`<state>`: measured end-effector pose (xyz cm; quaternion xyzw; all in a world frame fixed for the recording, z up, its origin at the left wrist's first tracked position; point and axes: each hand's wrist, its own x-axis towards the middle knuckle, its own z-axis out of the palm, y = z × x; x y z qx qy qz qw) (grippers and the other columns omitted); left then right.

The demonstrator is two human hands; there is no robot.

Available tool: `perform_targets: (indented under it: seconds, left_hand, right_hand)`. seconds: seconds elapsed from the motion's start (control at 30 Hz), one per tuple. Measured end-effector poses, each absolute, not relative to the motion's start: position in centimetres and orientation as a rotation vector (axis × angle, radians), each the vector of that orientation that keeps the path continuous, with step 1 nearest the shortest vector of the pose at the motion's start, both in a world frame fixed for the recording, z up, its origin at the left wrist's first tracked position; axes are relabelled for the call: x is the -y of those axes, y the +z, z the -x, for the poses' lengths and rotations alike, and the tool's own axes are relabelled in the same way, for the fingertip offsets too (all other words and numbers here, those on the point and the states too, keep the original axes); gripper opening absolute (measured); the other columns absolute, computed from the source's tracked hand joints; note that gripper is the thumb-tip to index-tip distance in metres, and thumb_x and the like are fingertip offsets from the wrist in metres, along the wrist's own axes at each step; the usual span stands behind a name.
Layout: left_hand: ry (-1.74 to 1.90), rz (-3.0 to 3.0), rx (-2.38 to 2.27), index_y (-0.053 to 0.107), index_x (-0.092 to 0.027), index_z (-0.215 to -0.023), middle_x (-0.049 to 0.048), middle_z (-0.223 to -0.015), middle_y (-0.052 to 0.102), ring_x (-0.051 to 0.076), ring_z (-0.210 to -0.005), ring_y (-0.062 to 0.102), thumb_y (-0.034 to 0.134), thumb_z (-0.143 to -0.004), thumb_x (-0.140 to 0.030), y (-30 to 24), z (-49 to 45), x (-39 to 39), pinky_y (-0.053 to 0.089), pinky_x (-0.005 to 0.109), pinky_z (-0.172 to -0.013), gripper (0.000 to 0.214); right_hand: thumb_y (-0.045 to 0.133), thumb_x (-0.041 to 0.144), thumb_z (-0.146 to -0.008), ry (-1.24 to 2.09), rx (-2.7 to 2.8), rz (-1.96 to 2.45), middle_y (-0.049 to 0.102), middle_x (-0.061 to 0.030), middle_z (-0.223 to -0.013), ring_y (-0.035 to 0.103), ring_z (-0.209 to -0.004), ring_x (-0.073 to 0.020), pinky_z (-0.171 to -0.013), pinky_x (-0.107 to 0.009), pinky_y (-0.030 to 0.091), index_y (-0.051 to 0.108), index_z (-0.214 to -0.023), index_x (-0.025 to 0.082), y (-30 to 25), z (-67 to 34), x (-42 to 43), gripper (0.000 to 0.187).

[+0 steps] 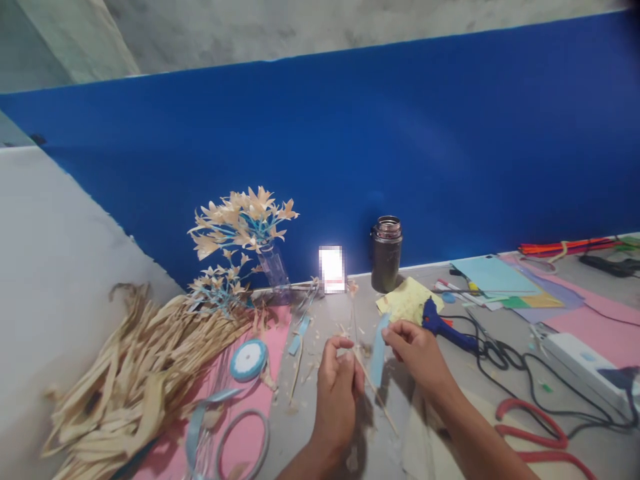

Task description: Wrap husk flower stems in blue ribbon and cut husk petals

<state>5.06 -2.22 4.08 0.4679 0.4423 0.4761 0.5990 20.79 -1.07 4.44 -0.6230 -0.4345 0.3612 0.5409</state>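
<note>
My left hand (pixel 339 380) is closed in a pinch around a thin wire stem. A small peach-coloured flower (pixel 353 289) shows at the stem's upper end. Between the thumb and finger of my right hand (pixel 413 347) is a short strip of light blue ribbon (pixel 379 360), which hangs down beside the left hand. A thin straw-coloured stick (pixel 379 397) slants down from the left fingers; whether it is held or lies on the table I cannot tell. To the right hand's right lies a blue glue gun (pixel 447 327).
Dried husks (pixel 135 373) are heaped at left, beside a blue ribbon roll (pixel 249 360) on pink paper. Behind stand a vase (pixel 274 270) of husk flowers, a lit screen (pixel 333 270) and a dark flask (pixel 387 257). Red-handled scissors (pixel 535 437), cords and a power strip (pixel 585 370) lie right.
</note>
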Motion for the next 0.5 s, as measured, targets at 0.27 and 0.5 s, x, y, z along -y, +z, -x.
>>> perform_targets:
  seconds: [0.27,0.5]
  left_hand:
    - [0.997,-0.957,-0.957,0.05,-0.02,-0.078,-0.0078,-0.059,0.043,0.004,-0.045,0.026,0.072,-0.077,-0.052,2.9,-6.1,2.6,0.023,0.016,-0.044,0.039]
    - [0.966,-0.919,-0.99,0.05,-0.021,-0.078,-0.0088,-0.057,0.039,0.004,-0.044,0.026,0.073,-0.076,-0.05,1.8,-6.3,2.7,0.025,0.017,-0.044,0.037]
  right_hand:
    - [0.067,0.045,-0.071,1.027,0.974,1.413,0.045,0.0059,-0.049,0.035,-0.046,-0.0099,-0.048,-0.026,0.024,0.059,-0.061,0.019,4.9,-20.5,1.2,0.029]
    - [0.074,0.045,-0.069,1.092,0.881,1.304,0.045,0.0068,-0.05,0.032,-0.046,-0.0088,-0.048,-0.025,0.022,0.059,-0.065,0.019,4.7,-20.4,1.3,0.031]
